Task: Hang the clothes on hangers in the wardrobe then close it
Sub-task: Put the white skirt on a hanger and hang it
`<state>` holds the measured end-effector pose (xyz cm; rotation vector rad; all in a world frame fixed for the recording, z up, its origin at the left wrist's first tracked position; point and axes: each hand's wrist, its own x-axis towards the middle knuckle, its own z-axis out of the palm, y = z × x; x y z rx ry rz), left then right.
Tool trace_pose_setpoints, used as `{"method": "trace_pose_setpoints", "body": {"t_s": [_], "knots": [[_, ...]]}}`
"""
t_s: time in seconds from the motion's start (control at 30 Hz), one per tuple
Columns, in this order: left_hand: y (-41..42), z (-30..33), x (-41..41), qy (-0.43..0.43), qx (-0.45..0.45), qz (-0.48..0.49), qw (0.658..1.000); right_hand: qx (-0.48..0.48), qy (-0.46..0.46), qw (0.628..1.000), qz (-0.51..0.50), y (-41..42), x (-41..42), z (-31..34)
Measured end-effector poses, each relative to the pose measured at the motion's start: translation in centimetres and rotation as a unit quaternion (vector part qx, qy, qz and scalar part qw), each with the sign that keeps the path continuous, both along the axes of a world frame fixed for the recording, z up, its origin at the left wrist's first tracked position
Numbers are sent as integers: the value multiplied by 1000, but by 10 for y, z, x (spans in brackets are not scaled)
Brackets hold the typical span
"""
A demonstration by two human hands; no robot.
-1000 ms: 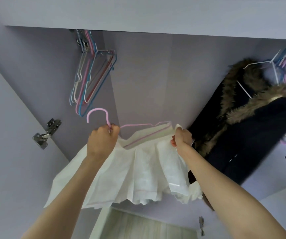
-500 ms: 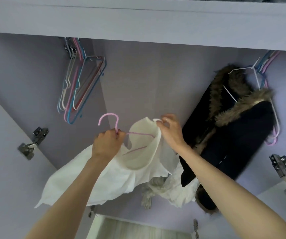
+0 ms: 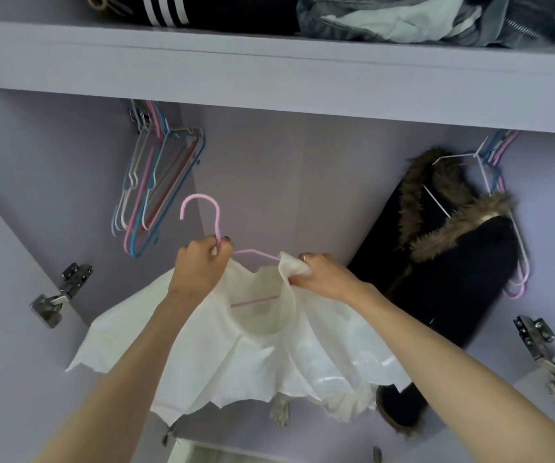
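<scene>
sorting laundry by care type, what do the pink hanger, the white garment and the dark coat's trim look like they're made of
Pink hanger: thin wire, likely metal under a smooth matte pink coating, judging by its slim even rod.
White garment: light woven cloth, partly sheer, with a glossy patch low on its right; the fibre is unclear.
Dark coat: matte dark fabric, with brown fur trim, long and shaggy; real or faux cannot be told.

Lilac walls (image 3: 302,182), shelf (image 3: 269,78) w/ folded clothes (image 3: 403,21)

place: home bedroom wardrobe interior (image 3: 302,182) | 12 o'clock: shelf (image 3: 269,71) with folded clothes (image 3: 403,18) | 10 o'clock: empty hangers (image 3: 155,192) | 3 o'clock: fur-trimmed coat (image 3: 453,262) hanging | 8 and 4 o'clock: door hinges (image 3: 58,295)
</scene>
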<state>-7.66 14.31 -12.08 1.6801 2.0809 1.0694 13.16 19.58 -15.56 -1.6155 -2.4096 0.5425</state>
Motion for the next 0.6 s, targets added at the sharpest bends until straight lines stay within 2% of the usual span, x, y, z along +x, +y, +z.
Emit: {"method": "trace_pose_setpoints", "body": {"t_s": [0.13,0.23,0.33,0.47,0.6], "knots": [[1,-5,-5,14,15,-39,999,111,76,984,-119,-1,1,-4],[1,-14,-20,74,-31,-27,996,55,159,968,-186,-2,18,5],[-1,-18,-40,73,-44,-4,996,34,219,947,-233,-3,41,6],[-5,-16,-36,93,-44,-49,994,26,254,928,-271,-4,55,1],[-6,-19,-27,159,-70,-81,981,41,261,928,-261,-7,61,5]]}}
